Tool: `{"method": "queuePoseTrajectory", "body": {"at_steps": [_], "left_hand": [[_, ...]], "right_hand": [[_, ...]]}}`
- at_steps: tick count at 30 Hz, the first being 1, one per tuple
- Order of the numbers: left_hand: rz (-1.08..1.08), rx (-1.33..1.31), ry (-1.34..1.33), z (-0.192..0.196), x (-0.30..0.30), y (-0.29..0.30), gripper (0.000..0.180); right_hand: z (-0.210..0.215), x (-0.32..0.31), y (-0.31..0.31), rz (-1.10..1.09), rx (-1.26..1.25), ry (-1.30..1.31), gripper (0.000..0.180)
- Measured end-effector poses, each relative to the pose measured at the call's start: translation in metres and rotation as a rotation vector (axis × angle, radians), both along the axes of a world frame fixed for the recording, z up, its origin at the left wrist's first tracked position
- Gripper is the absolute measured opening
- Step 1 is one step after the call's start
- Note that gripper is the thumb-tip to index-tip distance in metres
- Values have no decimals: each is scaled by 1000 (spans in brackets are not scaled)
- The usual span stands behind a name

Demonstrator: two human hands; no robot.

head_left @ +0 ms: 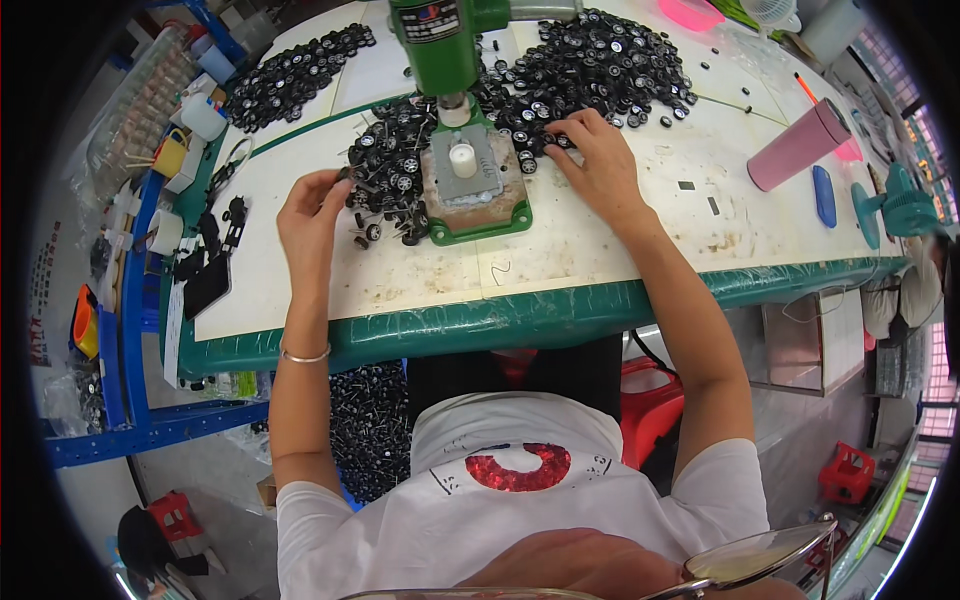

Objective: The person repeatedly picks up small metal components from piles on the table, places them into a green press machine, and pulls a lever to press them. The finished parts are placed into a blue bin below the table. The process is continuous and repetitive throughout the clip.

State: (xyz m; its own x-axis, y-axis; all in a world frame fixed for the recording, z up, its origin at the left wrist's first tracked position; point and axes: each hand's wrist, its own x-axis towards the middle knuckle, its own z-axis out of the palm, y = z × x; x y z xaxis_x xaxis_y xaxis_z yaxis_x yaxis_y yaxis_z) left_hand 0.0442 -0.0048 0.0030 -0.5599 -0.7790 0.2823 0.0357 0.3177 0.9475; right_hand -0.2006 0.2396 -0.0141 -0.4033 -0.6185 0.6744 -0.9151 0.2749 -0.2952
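At the left of a green hand press (430, 45), my left hand (312, 215) is closed in a pinch on a small black toy wheel (346, 174), partly hidden by the fingertips. Beside it lies a heap of black wheels on thin axles (385, 160). My right hand (600, 170) reaches to the edge of a large pile of loose toy wheels (610, 60), its fingers curled around a black wheel with a silver hub (563, 141). Between the hands, a round white piece (462, 158) sits on the metal plate of the press base (478, 222), under the ram.
Another wheel pile (290, 80) lies far left. A pink tumbler (798, 145), a blue case (824, 196) and a small green fan (898, 206) stand at the right. A phone (207, 288) lies near the left edge. Below the table is a container of wheeled axles (370, 430).
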Motion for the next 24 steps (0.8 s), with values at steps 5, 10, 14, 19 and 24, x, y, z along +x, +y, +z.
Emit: {"method": "queuePoseTrajectory", "body": {"at_steps": [5, 10, 14, 19, 24], "left_hand": [[-180, 258, 171, 19, -35, 21, 22], [-377, 498, 337, 26, -67, 30, 24], [-467, 532, 380, 22, -88, 30, 29], [-492, 523, 369, 19, -76, 40, 33], [-482, 568, 285, 24, -72, 43, 34]], "right_hand": [[3, 1, 3, 43, -74, -171, 19], [12, 11, -6, 163, -172, -480, 21], [31, 30, -35, 363, -205, -810, 25], [33, 50, -55, 344, -43, -716, 23], [34, 61, -53, 314, -22, -616, 24]]}}
